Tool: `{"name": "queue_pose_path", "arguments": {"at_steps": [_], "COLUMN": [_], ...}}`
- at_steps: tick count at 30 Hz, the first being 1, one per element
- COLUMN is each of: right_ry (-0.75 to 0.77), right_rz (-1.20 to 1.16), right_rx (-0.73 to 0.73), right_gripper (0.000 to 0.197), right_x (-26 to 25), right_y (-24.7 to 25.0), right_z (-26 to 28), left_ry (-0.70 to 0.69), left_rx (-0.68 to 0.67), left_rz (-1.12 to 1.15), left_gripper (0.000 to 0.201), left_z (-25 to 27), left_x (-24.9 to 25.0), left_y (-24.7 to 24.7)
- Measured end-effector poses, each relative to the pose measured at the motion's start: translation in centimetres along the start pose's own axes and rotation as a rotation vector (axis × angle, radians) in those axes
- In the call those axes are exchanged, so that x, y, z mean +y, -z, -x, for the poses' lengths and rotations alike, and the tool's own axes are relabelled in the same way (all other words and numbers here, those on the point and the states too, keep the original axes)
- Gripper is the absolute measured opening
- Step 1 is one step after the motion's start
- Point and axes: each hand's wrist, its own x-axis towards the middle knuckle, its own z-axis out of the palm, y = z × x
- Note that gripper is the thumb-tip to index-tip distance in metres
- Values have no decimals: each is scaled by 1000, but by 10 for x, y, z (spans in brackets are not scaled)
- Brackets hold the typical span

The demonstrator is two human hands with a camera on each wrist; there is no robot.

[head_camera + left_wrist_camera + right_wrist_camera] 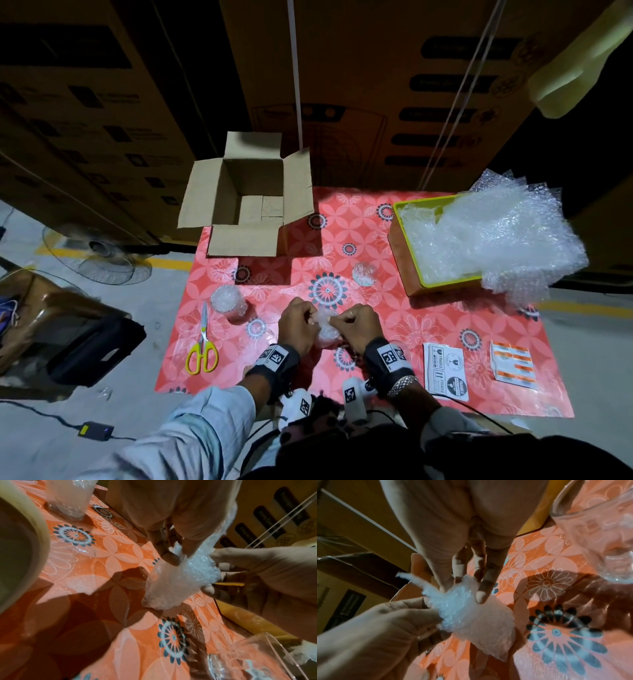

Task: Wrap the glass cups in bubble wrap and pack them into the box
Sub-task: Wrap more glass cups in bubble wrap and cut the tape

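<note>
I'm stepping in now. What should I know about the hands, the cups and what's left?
Left hand and right hand: both pinch bubble wrap around the cup being wrapped, low over the table.
Wrapped cup stands beside the scissors.
Another cup stands near the yellow tray of spare wrap.
Box: open, no cups visible inside.
Left: finish this wrap, check the far cup, pack all.

Box (pixel 246 202) behind scissors (pixel 202 346) — tray (pixel 407 260) right, perhaps further back.

Yellow-handled scissors (pixel 202 346) lie near the left edge of the flowered tablecloth (pixel 428 329); label sheets (pixel 444 370) lie near right; a fan (pixel 97 253) stands on the floor, left.
</note>
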Motion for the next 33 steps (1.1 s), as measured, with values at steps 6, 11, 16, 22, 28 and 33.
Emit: {"name": "queue_pose_path", "arguments": {"at_steps": [6, 11, 16, 22, 28, 33], "right_ry": [-63, -50, -35, -52, -46, -76], "right_rz": [116, 105, 113, -13, 139, 72], "right_rx": [50, 40, 51, -4, 47, 38], "right_gripper": [27, 34, 30, 15, 33, 28], "right_x": [-4, -1, 2, 6, -5, -4], "right_y": [-6, -12, -10, -2, -14, -14], "right_z": [-4, -1, 0, 6, 1, -2], "left_ry": [133, 212, 174, 142, 147, 263], "left_rx": [-15, -84, -173, -278, -327, -248], "left_rz": [291, 332, 218, 30, -89, 93], "left_gripper": [20, 21, 32, 32, 34, 27], "left_z": [3, -9, -17, -27, -27, -17], "left_x": [-8, -14, -11, -5, 10, 10], "left_y": [7, 8, 5, 3, 8, 16]}}
